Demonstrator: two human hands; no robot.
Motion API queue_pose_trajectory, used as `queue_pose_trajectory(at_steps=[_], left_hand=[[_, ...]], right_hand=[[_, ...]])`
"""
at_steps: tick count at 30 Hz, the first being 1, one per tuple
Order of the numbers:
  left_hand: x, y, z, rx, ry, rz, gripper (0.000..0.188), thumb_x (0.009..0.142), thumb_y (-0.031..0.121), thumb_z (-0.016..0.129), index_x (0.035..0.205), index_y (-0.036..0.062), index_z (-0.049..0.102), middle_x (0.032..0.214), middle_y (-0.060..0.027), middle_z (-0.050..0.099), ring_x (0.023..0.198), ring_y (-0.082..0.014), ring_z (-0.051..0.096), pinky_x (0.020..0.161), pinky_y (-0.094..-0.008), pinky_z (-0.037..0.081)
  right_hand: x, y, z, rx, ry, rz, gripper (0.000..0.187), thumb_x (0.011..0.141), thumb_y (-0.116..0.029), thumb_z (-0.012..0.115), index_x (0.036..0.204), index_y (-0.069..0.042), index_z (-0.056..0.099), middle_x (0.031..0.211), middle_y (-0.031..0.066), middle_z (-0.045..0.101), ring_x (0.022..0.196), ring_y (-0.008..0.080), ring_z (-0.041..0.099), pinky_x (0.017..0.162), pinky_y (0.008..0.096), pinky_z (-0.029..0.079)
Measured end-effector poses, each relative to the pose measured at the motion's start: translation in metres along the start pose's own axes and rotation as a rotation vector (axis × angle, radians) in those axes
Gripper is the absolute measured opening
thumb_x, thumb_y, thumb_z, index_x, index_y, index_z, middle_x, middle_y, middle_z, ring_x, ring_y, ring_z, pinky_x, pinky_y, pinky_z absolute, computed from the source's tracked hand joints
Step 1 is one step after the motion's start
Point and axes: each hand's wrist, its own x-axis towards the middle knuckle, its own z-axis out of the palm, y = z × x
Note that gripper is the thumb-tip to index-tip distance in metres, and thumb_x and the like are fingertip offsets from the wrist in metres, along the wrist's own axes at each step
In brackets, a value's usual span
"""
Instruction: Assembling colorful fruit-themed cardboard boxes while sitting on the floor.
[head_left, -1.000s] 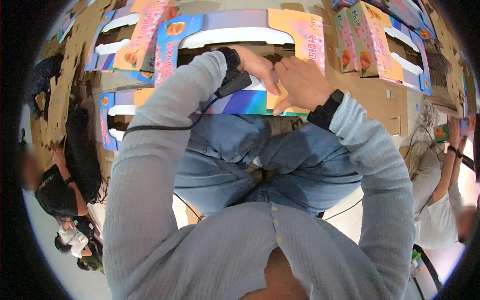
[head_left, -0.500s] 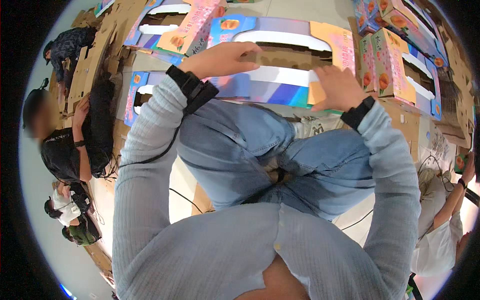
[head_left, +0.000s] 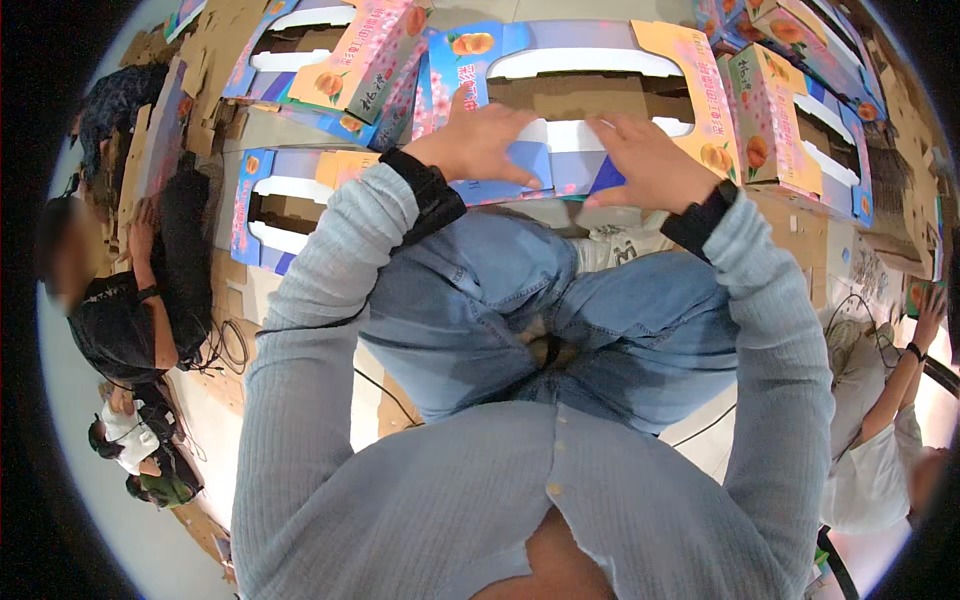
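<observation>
In front of my knees lies a carton (head_left: 690, 70) with blue and orange corners, pink floral panels and peach pictures. Its top has a long cutout edged with white strips, and brown cardboard shows inside. My left hand (head_left: 475, 148) rests on the near top panel, left of its middle, with thumb and fingers spread. On the same panel, right of the middle, lies my right hand (head_left: 650, 165), its fingers stretched over the white strip and its thumb lower on the panel. The two hands are a short gap apart. Black bands circle both wrists.
More such cartons stand at the left (head_left: 275, 205), the far left (head_left: 345, 75) and the right (head_left: 760, 120). Brown cardboard (head_left: 215, 60) lies beyond on the left. A person in black (head_left: 120, 310) sits at the left; another in a light top (head_left: 870, 470) sits at the right.
My right hand has moved left from the carton's right corner toward its middle. My left hand has come right and slightly nearer, so the hands are closer together.
</observation>
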Motion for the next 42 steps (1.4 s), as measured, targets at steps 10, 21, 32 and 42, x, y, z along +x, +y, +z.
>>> queue_pose_trajectory(at_steps=[10,21,32,42], left_hand=[[0.008,0.007,0.000,0.024,-0.038,-0.079,0.087,0.065,0.056,0.075,0.131,0.0075,0.045,0.115,-0.0155,0.060,0.119,-0.0318,0.051,0.105,-0.0664,0.012],[0.009,0.004,-0.004,-0.001,-0.080,-0.053,0.086,0.061,0.055,0.079,0.120,0.0031,0.046,0.106,-0.0190,0.062,0.113,-0.0372,0.054,0.102,-0.0711,0.007],[0.002,-0.013,-0.017,-0.132,-0.146,0.005,0.051,0.082,0.049,0.062,0.114,0.0100,0.053,0.099,-0.0183,0.065,0.108,-0.0364,0.058,0.103,-0.0692,0.009],[0.066,0.043,-0.005,-0.895,0.210,-0.134,0.030,0.091,0.023,0.060,0.110,-0.0010,0.059,0.104,-0.0119,0.064,0.097,-0.0243,0.062,0.085,-0.0343,0.049]], right_hand=[[0.040,-0.028,0.021,0.023,0.004,0.194,0.091,0.063,-0.055,0.078,0.125,0.003,0.046,0.117,0.0208,0.052,0.116,0.0378,0.046,0.099,0.0458,0.033],[0.042,-0.049,0.024,-0.004,0.104,0.303,0.083,0.056,-0.051,0.084,0.112,-0.001,0.048,0.109,0.0155,0.054,0.108,0.0330,0.049,0.094,0.0478,0.033],[0.034,-0.057,0.033,0.103,0.250,0.163,0.079,0.065,-0.051,0.078,0.116,0.004,0.052,0.114,0.0213,0.055,0.115,0.0368,0.048,0.099,0.0553,0.031],[0.013,0.060,-0.024,-0.222,0.346,0.409,0.097,0.068,-0.036,0.081,0.142,0.001,0.029,0.142,0.0229,0.038,0.135,0.0372,0.033,0.107,0.0486,0.033]])
